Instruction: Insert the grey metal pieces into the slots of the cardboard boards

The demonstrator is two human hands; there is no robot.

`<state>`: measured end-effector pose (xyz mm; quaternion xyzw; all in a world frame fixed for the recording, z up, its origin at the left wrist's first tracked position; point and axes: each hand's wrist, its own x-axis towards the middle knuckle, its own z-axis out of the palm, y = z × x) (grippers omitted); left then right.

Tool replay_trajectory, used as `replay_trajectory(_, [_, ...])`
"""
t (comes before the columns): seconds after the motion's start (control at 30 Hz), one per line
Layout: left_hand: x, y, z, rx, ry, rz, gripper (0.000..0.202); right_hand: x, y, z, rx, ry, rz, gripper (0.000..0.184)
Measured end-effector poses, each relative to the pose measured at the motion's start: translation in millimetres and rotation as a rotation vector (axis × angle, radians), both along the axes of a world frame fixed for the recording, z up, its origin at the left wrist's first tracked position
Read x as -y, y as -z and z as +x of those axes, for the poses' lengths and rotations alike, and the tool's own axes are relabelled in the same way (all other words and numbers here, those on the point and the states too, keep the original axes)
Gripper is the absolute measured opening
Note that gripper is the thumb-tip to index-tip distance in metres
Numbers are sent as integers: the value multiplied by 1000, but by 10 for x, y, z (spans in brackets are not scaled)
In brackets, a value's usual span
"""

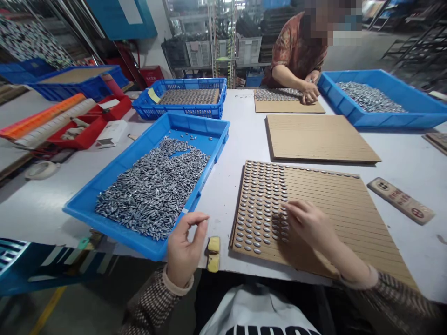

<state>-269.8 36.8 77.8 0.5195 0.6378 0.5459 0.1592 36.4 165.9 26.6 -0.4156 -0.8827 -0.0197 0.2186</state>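
My right hand (310,225) is over a corrugated cardboard board (335,209), thumb and fingertips pinched at the edge of the filled part. Anything between those fingertips is too small to make out. Small silver spindle-shaped pieces (256,200) lie in rows on the board's left part, and one line runs along its far edge. Beside the near right corner of a blue tray (209,174), my left hand (186,246) is raised with thumb and index finger pinched together. What it holds, if anything, cannot be seen. Loose pieces of the same kind (153,190) are heaped in the tray.
Another cardboard board (317,137) lies beyond mine. Across the table a co-worker's hand (309,92) works on a partly filled board, next to another blue tray (384,122). A yellow block (213,254) sits at the near edge, and a printed beige strip (401,200) at right.
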Motion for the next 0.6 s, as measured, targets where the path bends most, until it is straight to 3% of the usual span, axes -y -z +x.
replay_trajectory(0.13, [-201,-270,-381,-158,-68,-49,15,-575,-1,-6,157,61,63,32])
replay_trajectory(0.27, [-411,-403,-727,-280,-118,-198,23,-793,33,-152,256,57,48,32])
replay_trajectory(0.4, [-580,-353,-992,-340,-157,-305,27,-856,38,-223,278,55,-2,30])
replay_trajectory(0.6, [-857,-95,-1330,-389,-169,-378,32,-1020,83,-4,135,47,-58,34])
